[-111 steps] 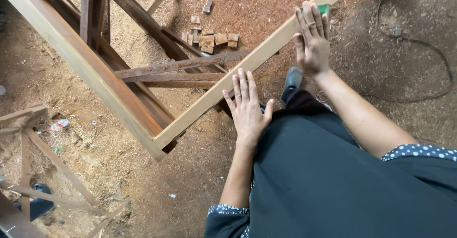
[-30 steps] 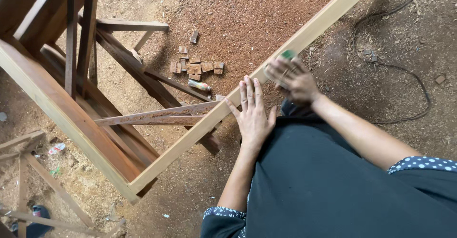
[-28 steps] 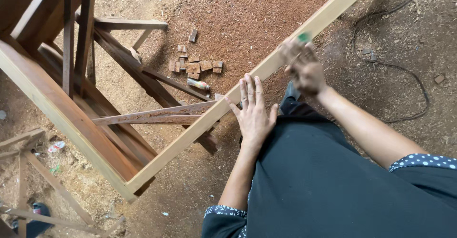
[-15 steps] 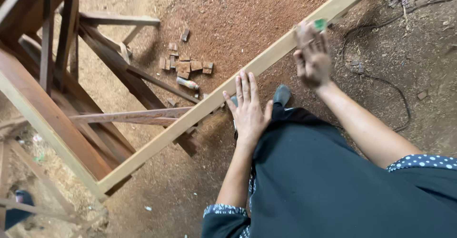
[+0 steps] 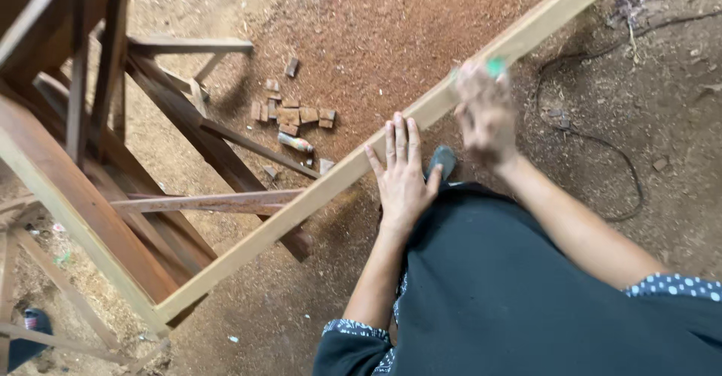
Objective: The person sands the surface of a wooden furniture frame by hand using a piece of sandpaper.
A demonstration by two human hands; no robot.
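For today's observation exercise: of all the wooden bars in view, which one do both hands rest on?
The long pale bar running diagonally, with the left hand flat on it and the blurred right hand further up; the others are darker and untouched.

The left hand [image 5: 402, 177] is laid flat, palm down, with the four fingers [image 5: 398, 137] stretched straight and held close together and the thumb spread out to the side; its forearm is extended straight behind it, bare down to a dotted sleeve cuff at the elbow. The right hand [image 5: 485, 113] is seen blurred, ahead of and to the outer side of the left one, its fingers curled in a loose grip around something small and green; its bare forearm is stretched back at a slant to a dotted sleeve.
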